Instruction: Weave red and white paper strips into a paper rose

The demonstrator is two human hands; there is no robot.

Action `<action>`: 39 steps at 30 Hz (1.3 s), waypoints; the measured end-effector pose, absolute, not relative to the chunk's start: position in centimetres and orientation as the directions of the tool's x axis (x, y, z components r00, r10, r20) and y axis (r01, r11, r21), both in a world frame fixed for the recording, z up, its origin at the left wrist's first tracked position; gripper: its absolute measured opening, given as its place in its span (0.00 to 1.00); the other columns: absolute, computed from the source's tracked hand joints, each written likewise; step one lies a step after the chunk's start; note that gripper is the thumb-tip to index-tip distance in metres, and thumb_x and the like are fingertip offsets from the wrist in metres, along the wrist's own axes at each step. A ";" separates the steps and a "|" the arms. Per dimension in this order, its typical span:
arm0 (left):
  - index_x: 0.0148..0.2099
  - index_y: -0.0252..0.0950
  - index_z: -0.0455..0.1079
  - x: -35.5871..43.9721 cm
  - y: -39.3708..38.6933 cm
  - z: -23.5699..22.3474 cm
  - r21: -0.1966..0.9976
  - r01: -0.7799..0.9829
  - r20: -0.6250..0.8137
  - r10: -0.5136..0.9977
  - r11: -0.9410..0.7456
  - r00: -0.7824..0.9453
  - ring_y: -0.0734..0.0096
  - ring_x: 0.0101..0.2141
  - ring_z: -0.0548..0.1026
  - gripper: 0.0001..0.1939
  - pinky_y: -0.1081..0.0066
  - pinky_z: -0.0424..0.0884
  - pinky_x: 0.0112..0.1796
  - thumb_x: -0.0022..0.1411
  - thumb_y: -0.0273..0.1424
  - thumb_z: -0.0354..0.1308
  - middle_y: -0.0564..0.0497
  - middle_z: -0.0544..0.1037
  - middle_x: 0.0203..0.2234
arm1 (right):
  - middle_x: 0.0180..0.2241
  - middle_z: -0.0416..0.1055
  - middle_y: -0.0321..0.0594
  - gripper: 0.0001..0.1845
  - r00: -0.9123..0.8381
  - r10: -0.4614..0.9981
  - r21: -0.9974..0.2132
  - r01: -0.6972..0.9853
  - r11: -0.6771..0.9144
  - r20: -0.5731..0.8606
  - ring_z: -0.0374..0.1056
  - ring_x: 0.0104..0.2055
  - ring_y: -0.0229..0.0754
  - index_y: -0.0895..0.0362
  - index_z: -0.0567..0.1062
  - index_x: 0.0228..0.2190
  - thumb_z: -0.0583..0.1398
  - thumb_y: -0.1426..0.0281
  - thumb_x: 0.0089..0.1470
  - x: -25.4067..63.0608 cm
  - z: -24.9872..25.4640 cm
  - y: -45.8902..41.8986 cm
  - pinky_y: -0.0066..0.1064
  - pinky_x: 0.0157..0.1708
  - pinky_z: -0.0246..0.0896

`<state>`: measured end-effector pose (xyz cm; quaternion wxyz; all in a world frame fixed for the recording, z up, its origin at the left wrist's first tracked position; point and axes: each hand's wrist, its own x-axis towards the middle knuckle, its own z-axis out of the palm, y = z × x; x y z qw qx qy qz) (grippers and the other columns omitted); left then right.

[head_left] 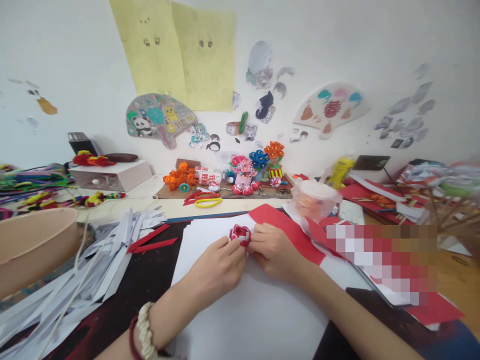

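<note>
Between my fingertips is a small red and white folded paper piece (pixel 240 234), round with a hollow middle. My left hand (pixel 221 265) is closed on its left and lower side, fingers curled and pinching. On its right edge, my right hand (pixel 275 250) pinches with thumb and fingers. Both hands are just above white paper sheets (pixel 258 320). A sheet of red paper (pixel 288 232) lies under and behind my right hand. Finished-looking red and white pieces (pixel 245 189) of similar pattern stand at the back.
White paper strips (pixel 112 260) are heaped at left, with red strips (pixel 155 245) beside them. A beige basin (pixel 37 245) is at far left. Behind the sheets are yellow-handled scissors (pixel 208 202), craft flowers (pixel 258 159) and a lidded plastic tub (pixel 315 197).
</note>
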<state>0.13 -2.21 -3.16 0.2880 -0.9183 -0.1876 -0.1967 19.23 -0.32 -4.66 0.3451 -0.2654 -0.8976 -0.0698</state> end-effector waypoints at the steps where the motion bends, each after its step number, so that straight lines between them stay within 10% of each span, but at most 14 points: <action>1: 0.30 0.32 0.68 0.1 -2.1 -3.2 -0.442 0.459 0.466 0.240 -0.771 0.851 0.66 0.25 0.65 0.18 0.66 0.54 0.26 0.67 0.16 0.43 0.49 0.71 0.23 | 0.20 0.64 0.37 0.13 -0.624 0.426 -0.060 0.519 0.853 0.655 0.55 0.26 0.40 0.56 0.64 0.18 0.54 0.83 0.48 19.2 -4.7 -0.3 0.31 0.26 0.43; 12: 0.37 0.35 0.70 -0.1 -1.8 -3.0 -0.111 0.664 0.579 0.495 -0.740 0.648 0.66 0.29 0.65 0.10 0.67 0.56 0.29 0.69 0.25 0.49 0.51 0.74 0.27 | 0.22 0.67 0.37 0.12 -0.486 0.544 -0.260 0.534 0.804 0.684 0.54 0.26 0.39 0.58 0.69 0.23 0.55 0.77 0.58 19.6 -4.6 0.0 0.30 0.27 0.46; 21: 0.32 0.33 0.68 0.0 -1.5 -3.0 -0.279 0.564 0.478 0.397 -0.777 0.784 0.66 0.28 0.64 0.14 0.66 0.54 0.29 0.69 0.19 0.45 0.49 0.73 0.29 | 0.21 0.66 0.37 0.15 -0.542 0.490 -0.142 0.560 0.817 0.683 0.53 0.26 0.39 0.58 0.71 0.22 0.54 0.77 0.61 19.6 -4.9 0.3 0.31 0.27 0.43; 29: 0.39 0.35 0.69 -0.1 -1.6 -3.1 -0.058 0.686 0.569 0.540 -0.725 0.619 0.65 0.32 0.67 0.08 0.66 0.56 0.33 0.69 0.25 0.49 0.50 0.75 0.31 | 0.21 0.67 0.36 0.11 -0.416 0.533 -0.234 0.583 0.778 0.737 0.54 0.26 0.39 0.57 0.75 0.25 0.58 0.76 0.59 19.7 -4.7 0.3 0.30 0.26 0.47; 39: 0.37 0.36 0.68 0.1 -1.5 -3.4 -0.089 0.674 0.601 0.500 -0.733 0.623 0.65 0.31 0.64 0.10 0.65 0.56 0.32 0.69 0.22 0.48 0.50 0.75 0.29 | 0.20 0.64 0.36 0.11 -0.413 0.536 -0.247 0.573 0.782 0.736 0.55 0.25 0.39 0.57 0.74 0.25 0.57 0.76 0.58 19.6 -5.0 0.3 0.30 0.25 0.47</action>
